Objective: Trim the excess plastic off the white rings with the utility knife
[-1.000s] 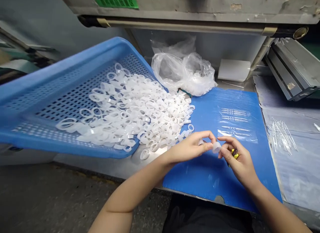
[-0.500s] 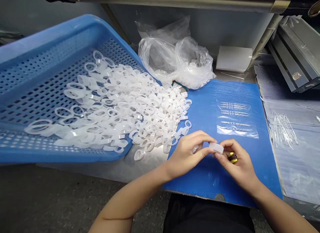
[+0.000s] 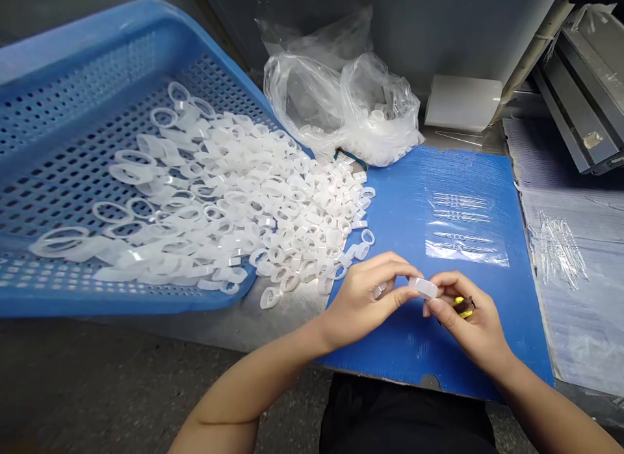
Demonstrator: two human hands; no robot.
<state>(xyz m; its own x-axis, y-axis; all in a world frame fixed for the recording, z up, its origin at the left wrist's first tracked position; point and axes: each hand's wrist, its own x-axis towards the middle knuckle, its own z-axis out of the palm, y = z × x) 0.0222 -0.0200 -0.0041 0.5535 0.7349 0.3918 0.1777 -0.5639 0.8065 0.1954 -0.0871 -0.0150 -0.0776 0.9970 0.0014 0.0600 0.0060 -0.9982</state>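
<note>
Between thumb and fingertips, my left hand [image 3: 368, 298] pinches a translucent white plastic ring [image 3: 423, 287] above a blue sheet. A second white piece [image 3: 380, 290] shows in the curl of the same hand. My right hand [image 3: 470, 320] is closed at the ring's right end, thumb and index finger against or very near it. Tucked in its fingers is a small yellow and dark tool [image 3: 464, 307]; its kind is mostly hidden. A large heap of similar rings [image 3: 292, 226] lies left of my hands, spilling from a tilted blue basket [image 3: 160, 25] onto the metal table.
A clear plastic bag [image 3: 336, 103] with white pieces stands behind the heap. On the blue sheet [image 3: 390, 213] lies a clear film with several slim clear pieces [image 3: 461, 223]. More such pieces [image 3: 560, 249] lie to the right. A white roll [image 3: 463, 103] and metal housing [image 3: 580, 96] are behind.
My right thumb and fingers have shifted slightly at the ring's right end, and the yellow tool has turned in my grip. The ring is tilted a little differently. The camera view has shifted slightly.
</note>
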